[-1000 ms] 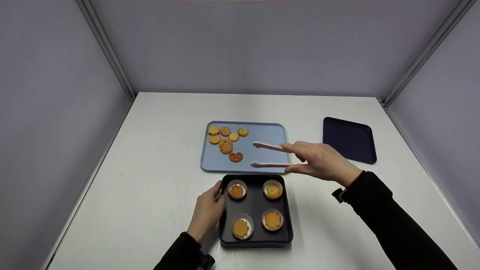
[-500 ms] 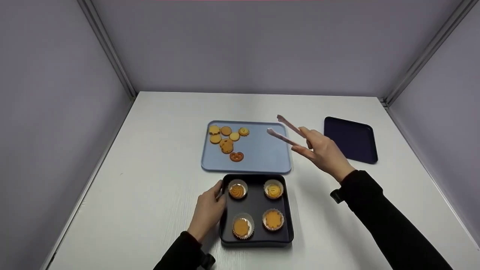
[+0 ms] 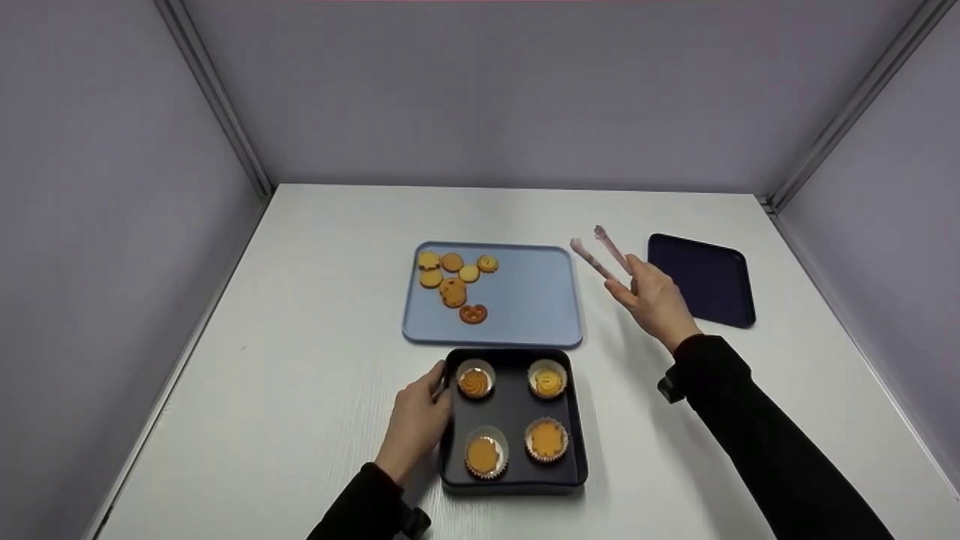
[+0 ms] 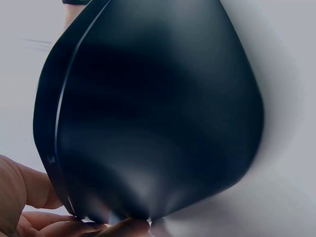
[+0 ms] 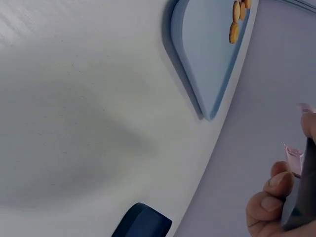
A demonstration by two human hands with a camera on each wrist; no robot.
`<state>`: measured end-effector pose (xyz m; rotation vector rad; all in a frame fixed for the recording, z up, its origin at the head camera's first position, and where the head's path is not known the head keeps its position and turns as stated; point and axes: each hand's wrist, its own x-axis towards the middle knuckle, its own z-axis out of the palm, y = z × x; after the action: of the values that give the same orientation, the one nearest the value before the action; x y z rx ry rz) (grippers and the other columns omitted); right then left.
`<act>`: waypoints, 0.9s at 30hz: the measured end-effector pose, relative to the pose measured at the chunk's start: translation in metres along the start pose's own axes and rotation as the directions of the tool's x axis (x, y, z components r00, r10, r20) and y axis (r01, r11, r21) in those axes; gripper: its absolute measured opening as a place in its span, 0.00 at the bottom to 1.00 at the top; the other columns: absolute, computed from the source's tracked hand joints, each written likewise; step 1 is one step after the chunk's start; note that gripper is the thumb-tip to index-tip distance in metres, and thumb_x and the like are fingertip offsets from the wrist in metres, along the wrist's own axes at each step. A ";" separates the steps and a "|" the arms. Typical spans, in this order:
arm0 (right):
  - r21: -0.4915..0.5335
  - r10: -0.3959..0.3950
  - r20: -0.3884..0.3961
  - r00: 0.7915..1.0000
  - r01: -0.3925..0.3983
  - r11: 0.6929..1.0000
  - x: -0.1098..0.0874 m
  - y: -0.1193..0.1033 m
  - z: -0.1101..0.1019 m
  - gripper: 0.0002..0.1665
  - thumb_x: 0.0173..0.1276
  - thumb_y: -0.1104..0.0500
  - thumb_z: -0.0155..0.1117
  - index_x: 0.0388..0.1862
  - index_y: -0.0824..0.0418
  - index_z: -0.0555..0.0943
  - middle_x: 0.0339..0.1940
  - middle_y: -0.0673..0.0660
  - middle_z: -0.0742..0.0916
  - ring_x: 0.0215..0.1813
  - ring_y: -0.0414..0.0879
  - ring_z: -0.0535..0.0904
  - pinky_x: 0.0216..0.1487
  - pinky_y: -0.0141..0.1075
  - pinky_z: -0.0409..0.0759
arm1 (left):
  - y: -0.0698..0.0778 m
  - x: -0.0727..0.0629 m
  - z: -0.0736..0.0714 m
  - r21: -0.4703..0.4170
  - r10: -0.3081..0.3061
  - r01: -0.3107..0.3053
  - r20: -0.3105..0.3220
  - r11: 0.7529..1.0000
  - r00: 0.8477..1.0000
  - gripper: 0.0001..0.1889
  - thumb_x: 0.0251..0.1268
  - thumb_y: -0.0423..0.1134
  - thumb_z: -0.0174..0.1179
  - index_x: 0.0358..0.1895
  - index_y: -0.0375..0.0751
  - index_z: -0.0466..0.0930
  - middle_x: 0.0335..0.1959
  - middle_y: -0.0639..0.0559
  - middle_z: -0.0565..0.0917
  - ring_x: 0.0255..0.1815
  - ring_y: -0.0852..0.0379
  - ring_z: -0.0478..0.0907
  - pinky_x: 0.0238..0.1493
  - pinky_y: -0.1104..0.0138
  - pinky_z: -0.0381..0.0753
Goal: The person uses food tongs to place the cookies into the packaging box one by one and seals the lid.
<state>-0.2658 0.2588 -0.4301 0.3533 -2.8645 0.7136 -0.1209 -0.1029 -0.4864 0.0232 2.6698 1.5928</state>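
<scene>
Smooth grey-lilac panels (image 3: 480, 97) wall in a white rectangular bench (image 3: 300, 300). On the bench lies a pale blue, round-cornered tray (image 3: 532, 300), directly at 12 o'clock from a deep black rectangular pan (image 3: 514, 416), with their edges close together. A shallow navy, round-cornered tray (image 3: 697, 277) lies near 2 o'clock from the pan.

The left hand (image 3: 416, 420) grips the pan's wall on its 9 o'clock side. The right hand (image 3: 651, 296), raised between the two trays, pinches slim pink tongs (image 3: 596, 259) between thumb and fingers; their arms stand apart, tips towards 11 o'clock.

Inside the pan sit four pleated paper cups, each with one golden biscuit: a swirled biscuit (image 3: 473, 383) near half past ten and others near half past one, four and half past seven. Smallest are the loose biscuits clustered towards 10 o'clock on the blue tray, with a brown pretzel-shaped biscuit (image 3: 472, 313) near 8 o'clock.
</scene>
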 end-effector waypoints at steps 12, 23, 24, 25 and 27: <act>0.020 0.102 0.062 0.993 -0.104 0.994 -0.003 0.023 0.018 0.37 0.78 0.53 0.59 0.73 0.78 0.63 0.47 0.74 0.80 0.46 0.67 0.80 0.50 0.61 0.77 | 0.000 0.000 0.000 0.006 0.004 -0.004 0.004 1.000 1.000 0.27 0.70 0.28 0.55 0.72 0.26 0.69 0.65 0.30 0.78 0.65 0.36 0.77 0.64 0.49 0.78; -0.020 0.207 0.057 0.977 -0.206 0.978 -0.009 0.031 0.042 0.36 0.77 0.51 0.59 0.67 0.80 0.66 0.55 0.79 0.74 0.57 0.75 0.71 0.61 0.64 0.71 | 0.000 0.000 0.000 0.017 -0.002 0.002 -0.009 1.000 1.000 0.27 0.70 0.28 0.56 0.72 0.27 0.69 0.65 0.32 0.78 0.66 0.36 0.76 0.65 0.48 0.77; -0.029 0.215 0.050 0.975 -0.213 0.977 -0.009 0.031 0.044 0.35 0.77 0.51 0.59 0.66 0.81 0.67 0.54 0.78 0.73 0.56 0.75 0.71 0.60 0.63 0.71 | 0.000 0.000 0.000 0.017 -0.002 0.002 -0.008 1.000 1.000 0.27 0.70 0.28 0.56 0.72 0.27 0.69 0.65 0.32 0.78 0.66 0.36 0.76 0.65 0.48 0.77; -0.036 0.221 0.041 0.974 -0.219 0.975 -0.010 0.032 0.047 0.34 0.77 0.51 0.59 0.64 0.81 0.68 0.53 0.77 0.73 0.55 0.74 0.71 0.59 0.63 0.72 | 0.000 0.000 0.000 0.017 -0.001 0.001 -0.007 1.000 1.000 0.27 0.70 0.28 0.56 0.72 0.27 0.69 0.65 0.32 0.78 0.66 0.37 0.76 0.65 0.48 0.77; -0.049 0.231 0.017 0.973 -0.230 0.972 -0.011 0.033 0.052 0.32 0.77 0.52 0.60 0.60 0.81 0.70 0.51 0.76 0.72 0.53 0.73 0.71 0.57 0.63 0.72 | 0.000 0.000 0.000 0.017 0.000 0.000 -0.005 1.000 1.000 0.27 0.70 0.29 0.55 0.72 0.27 0.69 0.65 0.32 0.78 0.66 0.37 0.76 0.65 0.48 0.77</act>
<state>-0.2695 0.2640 -0.4925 0.0206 -2.9690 0.6811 -0.1208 -0.1028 -0.4860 0.0194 2.6875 1.5720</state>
